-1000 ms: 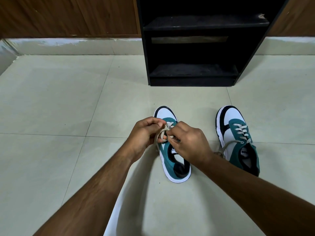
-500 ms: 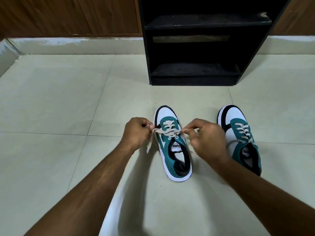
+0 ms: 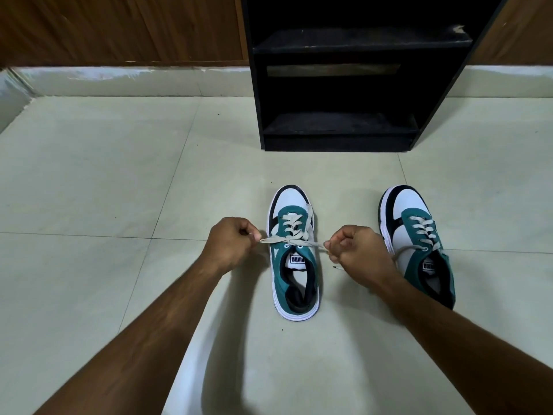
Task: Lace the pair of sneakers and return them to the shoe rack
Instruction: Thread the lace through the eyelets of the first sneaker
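Two teal, white and black sneakers stand on the tiled floor, toes pointing away from me. The left sneaker (image 3: 294, 265) lies between my hands, its pale lace (image 3: 291, 232) crossed up the front. My left hand (image 3: 230, 244) pinches one lace end at the shoe's left side. My right hand (image 3: 356, 250) pinches the other end at its right side. The lace runs taut and level across the top eyelets. The right sneaker (image 3: 419, 244) stands just beyond my right hand, laced, with a loose lace end partly hidden by my wrist.
A black shoe rack (image 3: 338, 85) with two open shelves stands against the wall straight ahead of the shoes. Wood panelling (image 3: 119, 28) and a pale skirting run behind it. Pale floor tiles (image 3: 104, 175) spread to the left.
My hands were together over the left sneaker's laces; they have drawn apart sideways, pulling the lace ends out taut. The view has shifted slightly.
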